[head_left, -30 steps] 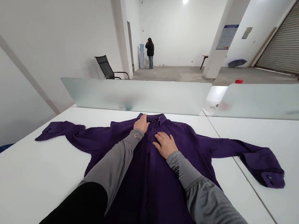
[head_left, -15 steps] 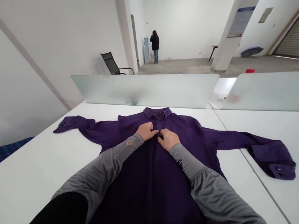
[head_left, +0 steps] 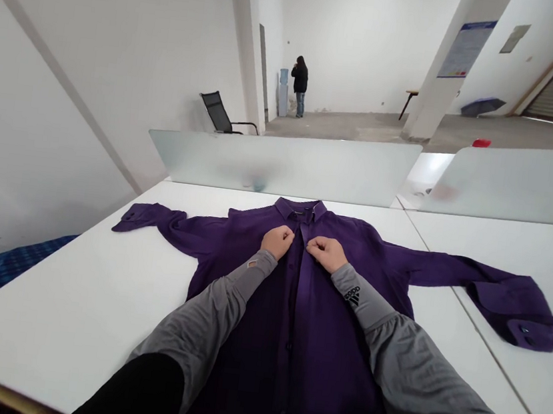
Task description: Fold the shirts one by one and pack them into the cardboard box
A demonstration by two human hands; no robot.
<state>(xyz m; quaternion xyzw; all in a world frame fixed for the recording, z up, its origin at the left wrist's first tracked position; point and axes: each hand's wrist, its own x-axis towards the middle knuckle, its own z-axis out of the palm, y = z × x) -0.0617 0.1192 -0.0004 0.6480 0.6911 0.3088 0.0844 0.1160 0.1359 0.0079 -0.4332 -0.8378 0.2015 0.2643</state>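
A purple long-sleeved shirt (head_left: 231, 245) lies flat, front up, on the white table (head_left: 94, 292), collar away from me and sleeves spread to both sides. My left hand (head_left: 277, 241) is curled closed on the left edge of the button placket just below the collar. My right hand (head_left: 327, 252) pinches the right edge of the placket beside it. A narrow strip of the placket shows between the two hands. Both arms are in grey sleeves and lie over the shirt's body.
A frosted divider panel (head_left: 282, 164) stands along the table's far edge, and a second one (head_left: 516, 183) stands at the right. The right cuff (head_left: 519, 317) rests on the adjoining table. Beyond are a black chair (head_left: 220, 114), a pillar (head_left: 442, 66) and a person (head_left: 300, 84) standing far off.
My left hand came down from the collar and my right hand closed from flat. Both now grip the placket side by side below the collar, slightly apart.
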